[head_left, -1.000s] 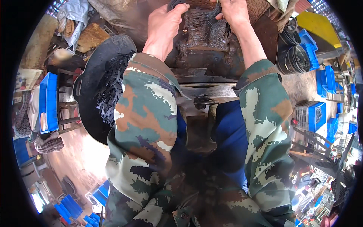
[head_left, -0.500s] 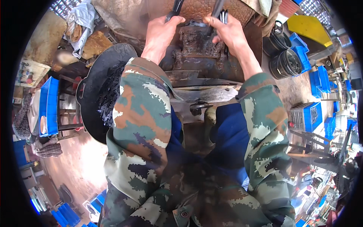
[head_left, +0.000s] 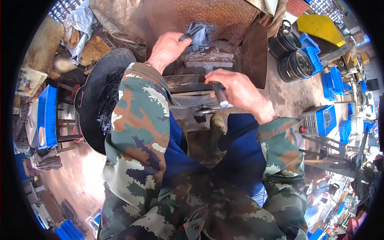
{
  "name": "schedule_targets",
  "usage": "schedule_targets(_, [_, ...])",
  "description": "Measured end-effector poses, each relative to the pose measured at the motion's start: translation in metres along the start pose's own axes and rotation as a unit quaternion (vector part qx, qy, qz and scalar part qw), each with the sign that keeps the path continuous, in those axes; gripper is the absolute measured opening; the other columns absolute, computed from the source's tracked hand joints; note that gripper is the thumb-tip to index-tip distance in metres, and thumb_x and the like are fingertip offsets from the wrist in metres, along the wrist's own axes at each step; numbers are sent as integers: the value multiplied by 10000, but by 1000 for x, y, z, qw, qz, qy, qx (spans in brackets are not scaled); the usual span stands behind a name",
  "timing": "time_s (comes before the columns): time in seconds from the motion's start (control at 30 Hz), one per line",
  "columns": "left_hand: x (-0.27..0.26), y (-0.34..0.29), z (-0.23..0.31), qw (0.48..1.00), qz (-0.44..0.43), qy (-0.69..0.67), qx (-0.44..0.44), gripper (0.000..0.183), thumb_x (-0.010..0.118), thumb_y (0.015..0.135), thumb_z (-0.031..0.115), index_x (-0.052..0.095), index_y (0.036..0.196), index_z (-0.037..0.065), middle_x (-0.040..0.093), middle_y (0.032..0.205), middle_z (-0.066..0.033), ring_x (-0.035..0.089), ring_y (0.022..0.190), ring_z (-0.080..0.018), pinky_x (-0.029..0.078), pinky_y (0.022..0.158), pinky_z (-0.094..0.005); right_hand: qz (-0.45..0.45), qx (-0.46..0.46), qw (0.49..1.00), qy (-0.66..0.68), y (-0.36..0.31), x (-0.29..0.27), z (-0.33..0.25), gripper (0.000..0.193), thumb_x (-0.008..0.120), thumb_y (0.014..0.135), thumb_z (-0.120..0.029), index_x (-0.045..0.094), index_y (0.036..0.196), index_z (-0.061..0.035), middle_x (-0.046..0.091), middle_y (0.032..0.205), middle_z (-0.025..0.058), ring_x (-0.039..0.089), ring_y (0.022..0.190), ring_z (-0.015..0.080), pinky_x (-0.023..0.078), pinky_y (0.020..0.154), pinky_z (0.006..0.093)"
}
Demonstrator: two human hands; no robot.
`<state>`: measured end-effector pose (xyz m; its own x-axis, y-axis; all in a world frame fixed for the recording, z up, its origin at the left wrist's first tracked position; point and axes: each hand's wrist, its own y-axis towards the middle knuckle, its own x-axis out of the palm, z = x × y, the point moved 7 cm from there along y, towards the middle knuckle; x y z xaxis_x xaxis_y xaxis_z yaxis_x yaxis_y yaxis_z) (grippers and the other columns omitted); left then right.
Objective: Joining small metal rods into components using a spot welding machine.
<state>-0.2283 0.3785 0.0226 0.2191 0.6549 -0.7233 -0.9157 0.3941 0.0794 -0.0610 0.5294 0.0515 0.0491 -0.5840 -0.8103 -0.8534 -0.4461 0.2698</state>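
Flat yellow sign-like board [head_left: 320, 25] far upper right, beside blue crates [head_left: 326, 78].

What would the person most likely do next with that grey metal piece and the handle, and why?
Probably pull the metal handle gripped by the right hand, since the left hand already holds the grey metal piece over the rusty machine block.

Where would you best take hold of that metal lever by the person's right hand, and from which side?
Judging by its pose, grip the metal lever along its round shaft, just above the pale free end that sticks out toward the person. Come from the right and over the top, as the right hand does: the machine blocks the far side.
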Motion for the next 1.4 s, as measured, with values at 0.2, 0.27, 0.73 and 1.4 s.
schedule_targets(0.2, [23,2,-5,996,-65,57,38,278,664,892,284,717,1049,60,651,801,-174,618,784,-320,483,750,-411,-112,29,993,-40,-18,28,1,390,614,701,71,645,1069,-56,633,1204,80,628,1064,325,546,845,416])
schedule_targets(0.27, [24,3,-4,993,-58,72,80,265,678,887,265,716,1016,37,604,706,-169,573,670,-283,472,691,-389,-121,39,991,-38,-19,31,6,442,591,683,91,649,1095,-58,618,1242,71,624,1076,333,540,865,420])
schedule_targets(0.73, [23,20,-35,993,-1,-119,-5,349,615,910,354,700,1017,33,671,814,-153,617,784,-289,483,768,-389,75,322,894,304,16,-7,61,243,558,934,-166,649,1103,-16,692,929,63,624,658,131,540,538,271])
schedule_targets(1.4, [59,38,-87,989,-73,52,-118,304,693,855,296,724,1013,38,675,788,-175,672,806,-269,499,789,-375,135,350,880,293,10,-32,66,231,616,973,-203,645,1107,-17,704,961,81,589,739,74,489,532,228])
